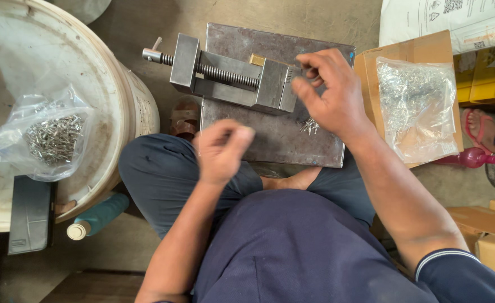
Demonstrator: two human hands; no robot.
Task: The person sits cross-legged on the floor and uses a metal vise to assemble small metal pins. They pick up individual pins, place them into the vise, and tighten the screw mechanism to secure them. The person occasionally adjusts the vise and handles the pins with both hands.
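Observation:
A steel vise [230, 76] with a threaded screw lies on a grey metal plate [281, 137] in front of my crossed legs. My right hand [329, 92] hovers at the vise's jaw end, fingertips pinched on a small metal pin. A little heap of loose pins [309, 127] rests on the plate just below that hand. My left hand [220, 150] is raised over my knee, blurred, fingers curled together; whether anything is in it cannot be told.
A white bucket lid [84, 62] at left carries a clear bag of metal pins [48, 137] and a dark phone [29, 213]. A cardboard box [427, 47] at right holds another bag of shiny parts [416, 106]. A teal bottle [98, 216] lies on the floor.

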